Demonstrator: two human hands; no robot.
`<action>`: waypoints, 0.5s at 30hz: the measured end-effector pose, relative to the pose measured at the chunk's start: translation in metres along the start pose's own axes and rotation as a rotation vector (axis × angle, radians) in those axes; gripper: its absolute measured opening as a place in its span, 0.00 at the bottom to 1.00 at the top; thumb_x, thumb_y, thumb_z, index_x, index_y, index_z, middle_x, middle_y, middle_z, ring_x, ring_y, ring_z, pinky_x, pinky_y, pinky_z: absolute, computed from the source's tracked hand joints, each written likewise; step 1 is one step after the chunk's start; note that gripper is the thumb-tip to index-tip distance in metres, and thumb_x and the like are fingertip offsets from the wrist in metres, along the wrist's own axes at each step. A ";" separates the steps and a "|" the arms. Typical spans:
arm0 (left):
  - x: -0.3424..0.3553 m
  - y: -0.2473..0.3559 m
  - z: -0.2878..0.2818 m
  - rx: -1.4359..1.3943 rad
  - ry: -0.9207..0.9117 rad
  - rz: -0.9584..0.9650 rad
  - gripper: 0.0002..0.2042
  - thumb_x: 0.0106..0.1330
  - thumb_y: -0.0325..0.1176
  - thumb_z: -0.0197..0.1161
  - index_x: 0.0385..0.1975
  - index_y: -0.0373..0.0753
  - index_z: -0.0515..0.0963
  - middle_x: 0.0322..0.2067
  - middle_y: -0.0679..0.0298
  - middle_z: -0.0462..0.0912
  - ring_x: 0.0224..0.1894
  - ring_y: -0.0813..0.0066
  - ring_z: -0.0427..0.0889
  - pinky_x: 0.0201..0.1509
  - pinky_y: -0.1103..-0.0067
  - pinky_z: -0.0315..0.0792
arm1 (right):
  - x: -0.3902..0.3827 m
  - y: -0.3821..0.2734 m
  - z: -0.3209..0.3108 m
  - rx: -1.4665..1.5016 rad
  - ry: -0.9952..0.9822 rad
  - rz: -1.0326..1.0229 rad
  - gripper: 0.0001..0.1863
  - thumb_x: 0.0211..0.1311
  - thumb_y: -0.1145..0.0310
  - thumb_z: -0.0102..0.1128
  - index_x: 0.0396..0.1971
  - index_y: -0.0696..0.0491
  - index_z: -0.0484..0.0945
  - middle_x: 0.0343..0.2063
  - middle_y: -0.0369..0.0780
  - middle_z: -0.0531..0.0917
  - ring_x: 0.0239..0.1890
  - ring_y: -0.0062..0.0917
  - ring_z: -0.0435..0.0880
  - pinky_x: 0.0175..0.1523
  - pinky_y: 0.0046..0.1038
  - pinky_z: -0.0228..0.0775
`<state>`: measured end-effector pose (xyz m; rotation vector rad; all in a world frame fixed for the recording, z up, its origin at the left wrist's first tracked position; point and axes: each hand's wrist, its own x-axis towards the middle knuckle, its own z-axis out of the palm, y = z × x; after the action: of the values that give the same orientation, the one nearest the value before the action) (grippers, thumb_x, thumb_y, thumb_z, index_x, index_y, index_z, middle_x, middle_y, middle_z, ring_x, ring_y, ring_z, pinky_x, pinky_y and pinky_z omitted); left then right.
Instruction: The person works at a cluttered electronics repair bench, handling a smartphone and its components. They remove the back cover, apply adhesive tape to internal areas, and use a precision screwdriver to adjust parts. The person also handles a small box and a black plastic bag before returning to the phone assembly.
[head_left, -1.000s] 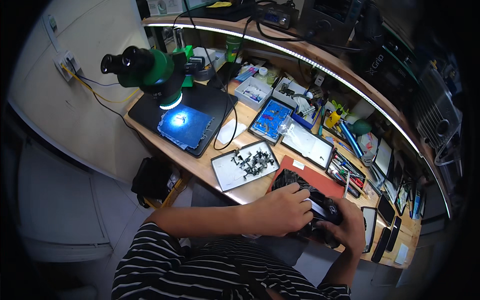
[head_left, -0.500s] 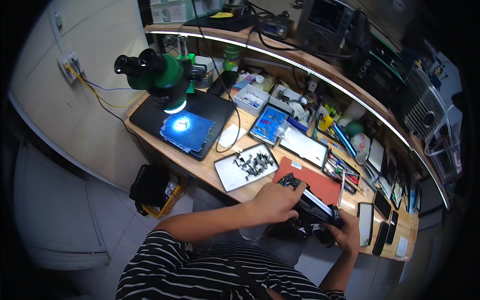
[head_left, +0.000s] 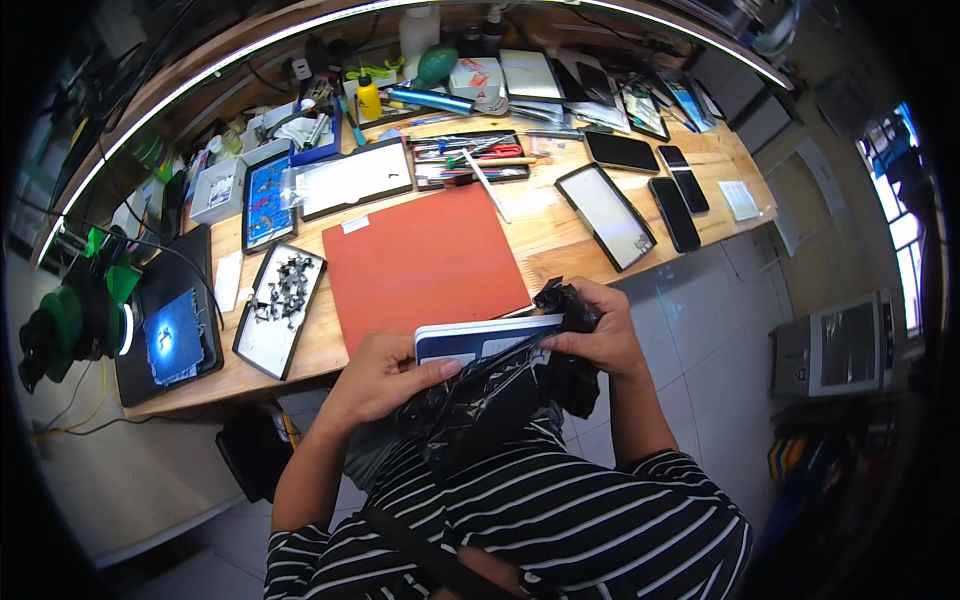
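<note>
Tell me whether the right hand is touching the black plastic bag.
Touching. The head view shows the right hand gripping the black plastic bag bunched at its upper edge.

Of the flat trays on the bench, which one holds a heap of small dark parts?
The white tray with dark rim left of the orange mat; the others show plain pale surfaces or blue contents.

Both forearms raised from the lower edge, bent at the elbows, meeting before the chest; left hand (head_left: 375, 378) curled with thumb pressed forward, right hand (head_left: 600, 335) closed in a grip, fingers folded inward
</note>
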<state>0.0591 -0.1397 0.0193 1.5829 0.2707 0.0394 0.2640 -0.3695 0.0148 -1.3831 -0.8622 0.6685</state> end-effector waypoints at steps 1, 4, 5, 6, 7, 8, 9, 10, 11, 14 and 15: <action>-0.005 -0.001 0.001 0.062 0.006 0.006 0.13 0.70 0.38 0.72 0.41 0.33 0.88 0.27 0.70 0.84 0.30 0.87 0.76 0.33 0.83 0.69 | -0.010 0.007 -0.003 0.010 -0.010 0.061 0.31 0.45 0.76 0.85 0.53 0.59 0.83 0.45 0.35 0.84 0.47 0.18 0.81 0.54 0.22 0.72; -0.014 -0.011 0.006 0.061 0.087 0.104 0.10 0.71 0.33 0.70 0.38 0.30 0.88 0.30 0.68 0.87 0.34 0.84 0.79 0.39 0.82 0.73 | -0.044 0.034 -0.010 0.299 -0.136 0.259 0.62 0.37 0.73 0.90 0.75 0.57 0.60 0.68 0.43 0.72 0.71 0.29 0.68 0.76 0.32 0.58; -0.016 -0.014 0.006 0.039 0.120 0.127 0.10 0.70 0.32 0.69 0.37 0.29 0.88 0.30 0.68 0.87 0.34 0.84 0.80 0.39 0.81 0.73 | -0.052 0.044 -0.008 0.321 -0.224 0.370 0.62 0.38 0.70 0.90 0.76 0.58 0.58 0.68 0.43 0.71 0.72 0.29 0.67 0.76 0.32 0.57; -0.017 -0.018 0.006 0.025 0.167 0.150 0.10 0.70 0.32 0.69 0.37 0.29 0.88 0.30 0.68 0.87 0.34 0.83 0.80 0.39 0.81 0.73 | -0.060 0.054 -0.005 0.321 -0.305 0.523 0.63 0.40 0.67 0.90 0.76 0.58 0.57 0.69 0.43 0.71 0.72 0.30 0.66 0.76 0.33 0.57; -0.018 -0.022 0.008 -0.045 0.247 0.134 0.10 0.69 0.32 0.70 0.34 0.29 0.87 0.29 0.70 0.85 0.33 0.85 0.78 0.37 0.82 0.71 | -0.066 0.064 0.003 0.322 -0.385 0.466 0.59 0.41 0.66 0.90 0.74 0.60 0.61 0.67 0.43 0.73 0.69 0.30 0.69 0.74 0.33 0.61; -0.017 -0.025 0.006 -0.127 0.255 0.153 0.11 0.69 0.34 0.70 0.31 0.31 0.86 0.28 0.72 0.83 0.31 0.85 0.76 0.36 0.83 0.69 | -0.072 0.073 0.014 0.250 -0.426 0.487 0.55 0.42 0.66 0.90 0.71 0.61 0.65 0.64 0.43 0.76 0.67 0.31 0.72 0.72 0.33 0.64; -0.017 -0.029 0.008 -0.103 0.339 0.127 0.12 0.68 0.36 0.70 0.30 0.32 0.85 0.27 0.73 0.82 0.30 0.86 0.74 0.35 0.83 0.67 | -0.077 0.082 0.025 0.215 -0.453 0.436 0.54 0.45 0.62 0.89 0.71 0.61 0.65 0.63 0.42 0.77 0.66 0.30 0.73 0.71 0.33 0.65; -0.016 -0.033 0.011 -0.111 0.403 0.153 0.13 0.68 0.37 0.71 0.29 0.32 0.84 0.26 0.73 0.81 0.29 0.86 0.73 0.34 0.84 0.66 | -0.081 0.089 0.030 0.187 -0.489 0.501 0.52 0.49 0.65 0.86 0.72 0.60 0.64 0.61 0.41 0.79 0.65 0.28 0.74 0.71 0.32 0.65; -0.019 -0.034 0.006 -0.098 0.414 0.151 0.13 0.67 0.38 0.71 0.29 0.32 0.84 0.26 0.73 0.80 0.28 0.86 0.72 0.34 0.84 0.65 | -0.085 0.098 0.036 0.219 -0.379 0.482 0.43 0.52 0.66 0.83 0.67 0.61 0.70 0.55 0.39 0.82 0.58 0.25 0.77 0.64 0.28 0.69; -0.028 -0.038 -0.007 -0.285 0.514 0.211 0.11 0.66 0.36 0.71 0.31 0.31 0.85 0.26 0.72 0.81 0.28 0.86 0.73 0.35 0.84 0.65 | -0.087 0.123 0.022 0.383 -0.240 0.338 0.27 0.55 0.76 0.71 0.58 0.62 0.78 0.46 0.37 0.87 0.46 0.18 0.82 0.51 0.23 0.75; -0.034 -0.039 -0.010 -0.191 0.532 0.244 0.09 0.66 0.34 0.70 0.35 0.34 0.83 0.30 0.70 0.83 0.31 0.84 0.78 0.39 0.84 0.70 | -0.084 0.133 0.004 0.375 -0.245 0.348 0.27 0.54 0.78 0.69 0.57 0.62 0.79 0.45 0.37 0.87 0.45 0.19 0.83 0.51 0.23 0.75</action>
<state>0.0187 -0.1360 -0.0146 1.3844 0.4700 0.6638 0.2264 -0.4244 -0.1282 -1.1307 -0.6445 1.2224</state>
